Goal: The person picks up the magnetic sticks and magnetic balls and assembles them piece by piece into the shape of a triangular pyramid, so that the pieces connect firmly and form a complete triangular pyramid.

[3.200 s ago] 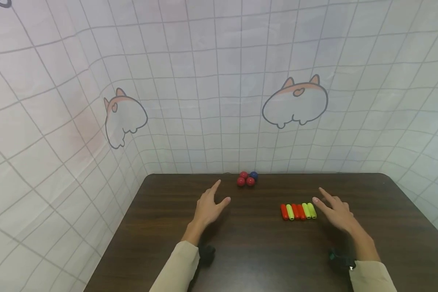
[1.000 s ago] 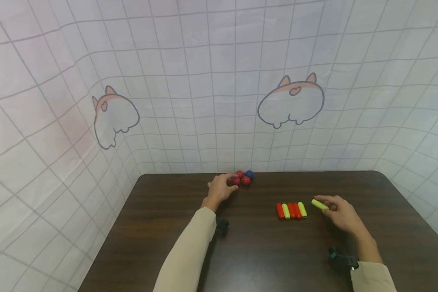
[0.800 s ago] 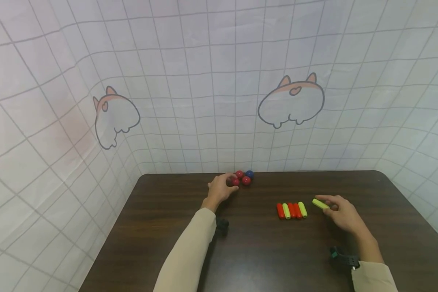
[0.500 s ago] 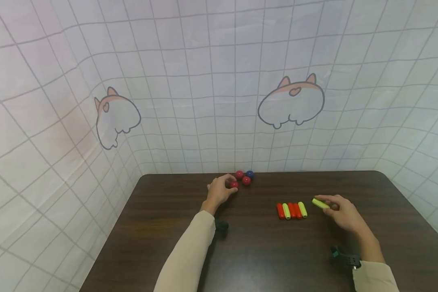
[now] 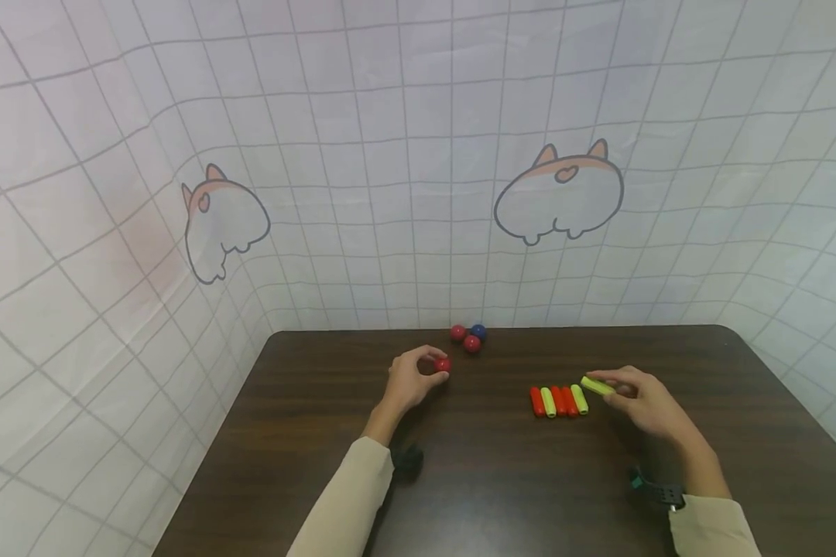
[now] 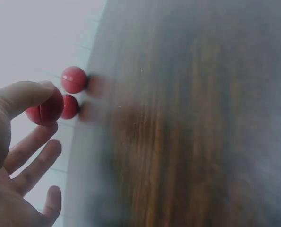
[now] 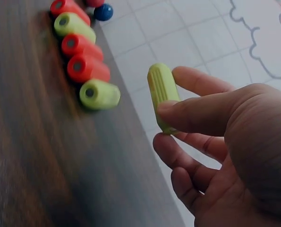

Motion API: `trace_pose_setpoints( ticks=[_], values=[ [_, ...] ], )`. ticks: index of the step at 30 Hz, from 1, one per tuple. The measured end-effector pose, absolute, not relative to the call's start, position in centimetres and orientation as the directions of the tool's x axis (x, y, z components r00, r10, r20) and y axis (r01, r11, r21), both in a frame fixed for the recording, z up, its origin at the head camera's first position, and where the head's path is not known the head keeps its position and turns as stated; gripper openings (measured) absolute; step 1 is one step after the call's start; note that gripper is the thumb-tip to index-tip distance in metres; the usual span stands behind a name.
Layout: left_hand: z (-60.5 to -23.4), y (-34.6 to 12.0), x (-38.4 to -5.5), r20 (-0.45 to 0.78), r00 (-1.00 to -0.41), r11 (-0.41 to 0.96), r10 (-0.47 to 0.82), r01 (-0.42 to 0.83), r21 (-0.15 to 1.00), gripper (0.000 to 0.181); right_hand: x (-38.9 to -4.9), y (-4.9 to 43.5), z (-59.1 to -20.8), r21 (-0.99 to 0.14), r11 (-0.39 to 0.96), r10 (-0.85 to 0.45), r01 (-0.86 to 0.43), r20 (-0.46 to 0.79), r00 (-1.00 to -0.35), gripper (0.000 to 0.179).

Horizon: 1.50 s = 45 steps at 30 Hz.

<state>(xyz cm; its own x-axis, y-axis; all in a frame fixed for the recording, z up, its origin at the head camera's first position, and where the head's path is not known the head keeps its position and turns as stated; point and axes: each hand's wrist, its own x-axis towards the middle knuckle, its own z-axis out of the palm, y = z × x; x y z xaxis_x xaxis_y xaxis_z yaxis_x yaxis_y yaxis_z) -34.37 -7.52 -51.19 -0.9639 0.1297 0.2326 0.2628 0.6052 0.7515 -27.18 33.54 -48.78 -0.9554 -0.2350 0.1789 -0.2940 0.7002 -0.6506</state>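
Note:
My left hand (image 5: 409, 381) pinches a small red ball (image 5: 442, 364) between thumb and fingertips, in front of the other balls. In the left wrist view a fine seam runs round the held ball (image 6: 48, 108). My right hand (image 5: 644, 402) pinches a yellow-green plastic tube (image 5: 597, 386), faceted and ribbed, just past the right end of a row of similar tubes. Seen from the right wrist, the held tube (image 7: 162, 94) stands nearly upright between thumb and fingers. The row holds red tubes (image 5: 560, 401) and yellow-green tubes (image 5: 580, 400) lying side by side; holes show in their ends.
Two red balls (image 5: 471, 343) and a blue ball (image 5: 478, 332) sit together at the back edge of the dark wood table (image 5: 501, 480). Behind it hangs a white grid-patterned cloth (image 5: 390, 232) with cartoon prints. A dark wrist device (image 5: 658, 489) is on the right wrist.
My left hand reached the balls, took one red ball and drew it forward and left. My right hand picked the end tube off the row and has lately shifted slightly left with it.

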Motion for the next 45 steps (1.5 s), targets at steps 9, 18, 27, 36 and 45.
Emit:
trace_pose_setpoints(
  ticks=[9, 18, 27, 36, 45],
  values=[
    [-50.3, -8.0, -32.1, 0.197, -0.969, 0.475, 0.15, 0.245, 0.845, 0.026, -27.4, 31.3, -47.3, -0.669, 0.641, -0.321, -0.377, 0.213, -0.923, 0.035],
    [-50.3, -7.2, -30.8, 0.196, -0.96, 0.441, 0.202, 0.268, 0.857, 0.026, -27.9, 28.1, -46.9, -0.736, 0.557, -0.394, -0.385, 0.174, -0.902, 0.034],
    [-50.6, -6.4, -30.2, 0.179, -0.956, 0.448, 0.231, 0.267, 0.853, 0.026, -28.5, 25.5, -47.0, -0.744, 0.54, -0.429, -0.393, 0.158, -0.889, 0.034],
    [-50.4, -6.6, -30.0, 0.201, -0.948, 0.423, 0.249, 0.293, 0.857, 0.026, -28.9, 23.1, -47.0, -0.744, 0.51, -0.482, -0.432, 0.169, -0.86, 0.032],
    [-50.4, -6.1, -29.7, 0.204, -0.931, 0.407, 0.301, 0.319, 0.856, 0.027, -28.7, 21.4, -47.4, -0.734, 0.509, -0.5, -0.45, 0.173, -0.849, 0.033]
  ],
)
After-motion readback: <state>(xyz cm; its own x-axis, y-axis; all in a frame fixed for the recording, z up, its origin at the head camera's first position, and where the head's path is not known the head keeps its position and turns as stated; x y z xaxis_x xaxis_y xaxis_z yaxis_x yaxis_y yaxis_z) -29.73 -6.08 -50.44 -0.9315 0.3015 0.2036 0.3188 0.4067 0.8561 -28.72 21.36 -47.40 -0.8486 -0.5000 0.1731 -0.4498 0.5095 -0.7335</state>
